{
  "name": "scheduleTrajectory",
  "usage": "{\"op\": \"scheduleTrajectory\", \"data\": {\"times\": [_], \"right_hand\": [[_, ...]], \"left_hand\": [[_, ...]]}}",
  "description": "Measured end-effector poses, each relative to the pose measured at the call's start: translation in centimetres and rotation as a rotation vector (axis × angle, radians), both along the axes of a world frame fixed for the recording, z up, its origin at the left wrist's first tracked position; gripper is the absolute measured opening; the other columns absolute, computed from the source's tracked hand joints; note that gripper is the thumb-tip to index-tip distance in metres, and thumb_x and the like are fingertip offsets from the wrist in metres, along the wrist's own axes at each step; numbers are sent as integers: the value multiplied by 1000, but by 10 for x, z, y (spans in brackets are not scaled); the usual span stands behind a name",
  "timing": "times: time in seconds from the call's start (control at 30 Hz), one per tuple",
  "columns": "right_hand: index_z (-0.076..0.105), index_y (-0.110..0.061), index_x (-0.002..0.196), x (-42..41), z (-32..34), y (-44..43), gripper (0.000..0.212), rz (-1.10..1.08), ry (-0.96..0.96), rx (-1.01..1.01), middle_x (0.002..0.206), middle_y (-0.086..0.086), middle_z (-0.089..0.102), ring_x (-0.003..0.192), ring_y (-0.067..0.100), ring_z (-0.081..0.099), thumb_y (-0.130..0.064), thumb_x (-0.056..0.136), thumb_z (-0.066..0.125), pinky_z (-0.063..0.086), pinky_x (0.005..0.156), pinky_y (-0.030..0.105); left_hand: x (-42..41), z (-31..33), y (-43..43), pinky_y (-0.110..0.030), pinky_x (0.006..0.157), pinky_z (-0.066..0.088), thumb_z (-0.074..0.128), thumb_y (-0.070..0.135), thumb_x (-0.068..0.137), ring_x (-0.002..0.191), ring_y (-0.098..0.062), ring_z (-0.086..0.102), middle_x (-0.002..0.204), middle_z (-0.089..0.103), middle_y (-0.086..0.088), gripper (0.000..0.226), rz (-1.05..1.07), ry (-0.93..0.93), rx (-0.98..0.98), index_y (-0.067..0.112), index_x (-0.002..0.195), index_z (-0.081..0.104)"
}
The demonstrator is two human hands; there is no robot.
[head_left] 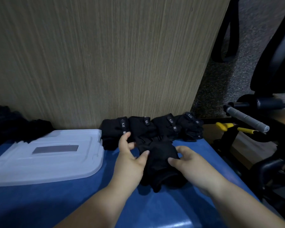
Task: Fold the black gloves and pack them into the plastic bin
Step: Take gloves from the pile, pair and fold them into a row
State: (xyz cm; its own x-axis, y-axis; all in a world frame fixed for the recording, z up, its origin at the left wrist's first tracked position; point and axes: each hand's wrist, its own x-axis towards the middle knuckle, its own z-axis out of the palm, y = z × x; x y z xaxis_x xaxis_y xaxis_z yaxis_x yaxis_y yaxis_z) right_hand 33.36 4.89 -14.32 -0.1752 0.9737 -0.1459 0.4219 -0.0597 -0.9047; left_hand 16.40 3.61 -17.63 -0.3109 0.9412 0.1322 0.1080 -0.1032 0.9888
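Pinching a black glove [160,157] from both sides, close in on the blue tabletop [69,204].
Gripped by left hand [130,156] and right hand [190,162], thumbs on top, fingers curled round its edges. Just left, a translucent plastic lid [56,163] lying flat. Behind, against the wood panel [105,55], a row of folded gloves [148,127] with 5.11 tabs; far left, a loose pile of gloves [15,127].

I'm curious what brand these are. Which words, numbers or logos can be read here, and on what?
"5.11": wrist strap of the leftmost folded glove, printed sideways.
"5.11": straps of the second glove, third glove and fourth glove in that row.
Small square tags on the gloves: too small to read.
Grey patch on the translucent plastic lid: no text shows.
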Motion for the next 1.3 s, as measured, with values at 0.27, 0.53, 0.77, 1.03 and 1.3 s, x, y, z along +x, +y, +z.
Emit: {"op": "scheduleTrajectory", "data": {"times": [0.27, 0.53, 0.77, 1.03, 1.3], "right_hand": [[23, -34, 142, 17, -9, -1, 63, -26, -776, 266, 132, -1, 46, 126, 20, 41, -48, 89, 55, 38, 98, 31], [10, -29, 154, 9, -18, 2, 65, 438, -830, 305, 160, -17, 0, 145, 5, -16, -50, 98, 36, -2, 121, 35], [-13, -28, 151, 14, -17, -2, 79, 584, -1069, 83, 155, -14, -26, 141, 8, -29, -66, 93, 24, -14, 117, 46], [39, -31, 143, 36, -15, 5, 76, 205, -702, 260, 147, -9, 37, 136, 12, 35, -75, 81, 35, 28, 113, 33], [49, -24, 132, 26, -31, 15, 51, -47, -773, 268, 125, 2, 55, 119, 22, 49, -49, 88, 58, 40, 99, 29]], "left_hand": [[1, -3, -7, -10, 104, 13, 49, 18, 97, 132, -2, 18, 144, 23, 20, 41, -39, 755, 77, 30, 135, 41], [4, -7, -10, -27, 120, 6, 30, 38, 103, 145, -1, 4, 157, 16, 19, 49, -364, 1025, -107, 35, 150, 19], [3, -15, -7, -36, 120, -7, 14, 48, 102, 146, -7, -13, 159, -3, 21, 54, -415, 1230, -245, 34, 153, 3], [1, -10, -11, -28, 119, 6, 26, 42, 102, 146, -4, 1, 158, 5, 21, 51, -209, 1012, -102, 36, 151, 13], [17, -13, -18, -21, 119, 5, 27, 40, 103, 144, 3, 1, 157, 14, 23, 47, -427, 1091, -76, 36, 150, 23]]}}
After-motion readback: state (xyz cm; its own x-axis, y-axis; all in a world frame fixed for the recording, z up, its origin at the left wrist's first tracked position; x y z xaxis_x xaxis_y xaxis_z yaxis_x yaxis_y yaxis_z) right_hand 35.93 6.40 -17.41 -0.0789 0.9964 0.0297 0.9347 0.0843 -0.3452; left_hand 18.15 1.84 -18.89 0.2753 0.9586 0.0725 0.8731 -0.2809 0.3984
